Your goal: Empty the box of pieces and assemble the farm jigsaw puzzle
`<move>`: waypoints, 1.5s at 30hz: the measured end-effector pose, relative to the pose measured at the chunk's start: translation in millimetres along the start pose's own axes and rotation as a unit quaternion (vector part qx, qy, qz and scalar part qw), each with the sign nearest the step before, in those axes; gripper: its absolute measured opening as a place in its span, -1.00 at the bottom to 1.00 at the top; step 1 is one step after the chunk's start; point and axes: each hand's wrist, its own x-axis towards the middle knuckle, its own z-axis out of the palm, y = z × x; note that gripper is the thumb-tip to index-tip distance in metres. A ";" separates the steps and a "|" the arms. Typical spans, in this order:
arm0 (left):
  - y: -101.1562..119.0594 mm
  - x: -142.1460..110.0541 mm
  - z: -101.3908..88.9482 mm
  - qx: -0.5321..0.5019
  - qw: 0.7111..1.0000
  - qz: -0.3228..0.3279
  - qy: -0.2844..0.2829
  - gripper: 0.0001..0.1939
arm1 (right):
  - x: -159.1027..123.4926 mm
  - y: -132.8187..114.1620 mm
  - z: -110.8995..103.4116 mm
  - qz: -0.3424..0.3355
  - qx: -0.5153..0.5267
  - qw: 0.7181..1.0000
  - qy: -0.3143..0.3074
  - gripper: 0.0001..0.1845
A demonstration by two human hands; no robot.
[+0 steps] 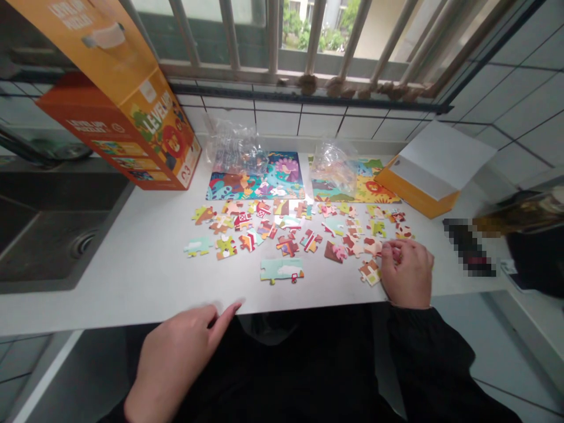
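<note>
Loose jigsaw puzzle pieces lie in uneven rows on the white counter. My right hand is at the right end of them, fingers bent down and pinched on a pinkish puzzle piece that they mostly cover. Just left of it is a brown and cream piece. Two joined pale-blue pieces, showing a small red vehicle, lie nearest the front edge. My left hand rests at the counter's front edge, thumb stretched out and apart from the fingers, holding nothing visible; its other fingertips are hidden.
Two picture sheets lie behind the pieces, with crumpled clear plastic bags on top. An orange puzzle box stands at left beside a dark sink. An open yellow box and a blurred dark object are at right.
</note>
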 end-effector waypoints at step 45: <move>41.7 3.3 -11.2 -0.043 0.987 0.090 -0.124 -0.44 | -0.3 2.4 1.7 0.017 0.001 1.000 -0.019 -0.66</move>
